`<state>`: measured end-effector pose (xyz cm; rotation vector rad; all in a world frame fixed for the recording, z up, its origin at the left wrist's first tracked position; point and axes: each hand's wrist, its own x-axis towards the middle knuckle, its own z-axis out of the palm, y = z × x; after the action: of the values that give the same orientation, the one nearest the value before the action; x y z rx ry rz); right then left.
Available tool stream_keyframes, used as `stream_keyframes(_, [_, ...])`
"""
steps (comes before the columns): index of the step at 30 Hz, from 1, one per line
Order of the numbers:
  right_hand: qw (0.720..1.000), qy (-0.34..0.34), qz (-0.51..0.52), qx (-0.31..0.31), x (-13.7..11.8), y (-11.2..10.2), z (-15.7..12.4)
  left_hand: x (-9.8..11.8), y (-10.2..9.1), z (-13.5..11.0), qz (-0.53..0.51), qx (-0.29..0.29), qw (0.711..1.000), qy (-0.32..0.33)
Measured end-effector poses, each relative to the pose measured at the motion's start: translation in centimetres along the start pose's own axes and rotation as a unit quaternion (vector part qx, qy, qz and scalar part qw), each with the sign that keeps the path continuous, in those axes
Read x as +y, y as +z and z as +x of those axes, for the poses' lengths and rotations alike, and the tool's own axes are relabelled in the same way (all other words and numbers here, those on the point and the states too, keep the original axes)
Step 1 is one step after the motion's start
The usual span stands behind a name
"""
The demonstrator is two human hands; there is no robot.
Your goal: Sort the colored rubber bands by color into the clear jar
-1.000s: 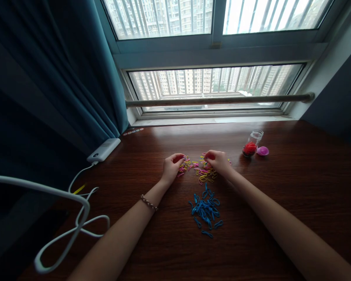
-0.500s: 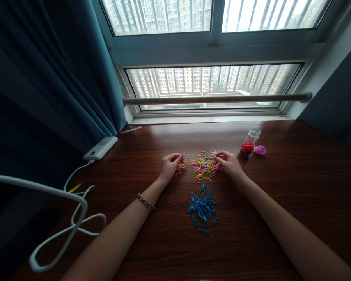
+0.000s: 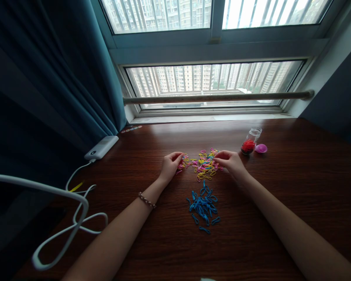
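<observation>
Mixed rubber bands [image 3: 204, 166], pink and yellow with odd blue, piled on wood-grain table [image 3: 163, 242]. Well left of pile, white power bank [image 3: 102, 148]. Left hand [image 3: 169, 167] at pile's left edge, fingertips together; band pinched or not, can't tell. Blue rubber bands [image 3: 204, 206] heaped on pile's near side. Right hand [image 3: 231, 162] at pile's right edge, thumb meeting forefinger, catch unclear. Farther right of pile, glass jar [image 3: 254, 134], red contents [image 3: 248, 146], pink lid [image 3: 261, 148] beside.
</observation>
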<state>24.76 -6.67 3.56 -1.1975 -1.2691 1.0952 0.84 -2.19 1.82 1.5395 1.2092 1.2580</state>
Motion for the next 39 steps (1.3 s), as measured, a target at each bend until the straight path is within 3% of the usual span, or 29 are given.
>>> stream_keyframes(5, [0.996, 0.04, 0.017, -0.077, -1.2, -0.2, -0.4, -0.1, 0.1, 0.0, 0.0, -0.005, 1.0, 0.008])
stream_keyframes(7, [0.987, 0.066, 0.009, -0.148, -1.7, -0.4, -0.7, -0.4, 0.1, 0.1, 0.006, -0.001, 1.0, 0.018])
stream_keyframes(10, [0.929, 0.137, -0.028, -0.343, -2.0, -0.4, -1.2, -0.5, 0.0, 0.3, 0.026, 0.007, 0.999, 0.039])
stream_keyframes(12, [0.893, 0.167, -0.056, -0.415, -1.9, -0.3, -1.3, -0.3, -0.1, 0.2, 0.052, 0.009, 0.997, 0.056])
stream_keyframes(14, [0.919, 0.137, -0.088, -0.36, -1.4, -0.2, -1.1, 0.2, 0.0, -0.4, 0.098, -0.003, 0.991, 0.094])
stream_keyframes(16, [0.964, 0.041, -0.148, -0.217, -0.8, -0.3, -0.8, 1.1, 0.4, -1.5, 0.149, -0.043, 0.974, 0.163])
stream_keyframes(17, [0.969, -0.019, -0.189, -0.156, -0.5, -0.3, -0.6, 1.6, 0.8, -2.3, 0.167, -0.072, 0.961, 0.207])
stream_keyframes(18, [0.962, -0.079, -0.234, -0.116, -0.2, -0.3, -0.4, 2.0, 1.2, -3.1, 0.175, -0.11, 0.947, 0.248])
stream_keyframes(20, [0.928, -0.171, -0.317, -0.094, 0.4, -0.3, -0.2, 2.7, 2.2, -4.7, 0.187, -0.201, 0.904, 0.329])
stream_keyframes(22, [0.898, -0.209, -0.373, -0.102, 0.8, -0.1, -0.2, 3.2, 2.9, -5.8, 0.226, -0.284, 0.836, 0.412])
stream_keyframes(24, [0.883, -0.216, -0.404, -0.101, 1.0, 0.2, -0.3, 3.5, 3.3, -6.3, 0.268, -0.309, 0.787, 0.462])
stream_keyframes(26, [0.879, -0.22, -0.414, -0.088, 1.1, 0.3, -0.3, 3.7, 3.2, -6.0, 0.31, -0.263, 0.787, 0.464])
stream_keyframes(28, [0.883, -0.221, -0.406, -0.076, 1.1, 0.3, -0.3, 3.7, 2.9, -5.4, 0.351, -0.196, 0.812, 0.424])
stream_keyframes(30, [0.897, -0.207, -0.385, -0.068, 1.1, 0.0, -0.1, 3.5, 2.8, -4.8, 0.388, -0.164, 0.826, 0.376])
stream_keyframes(34, [0.922, -0.177, -0.341, -0.05, 1.0, -0.7, 0.3, 3.2, 3.0, -4.0, 0.428, -0.199, 0.822, 0.318])
stream_keyframes(39, [0.925, -0.198, -0.324, -0.03, 0.9, -1.1, 0.5, 3.0, 3.2, -4.0, 0.431, -0.236, 0.819, 0.295])
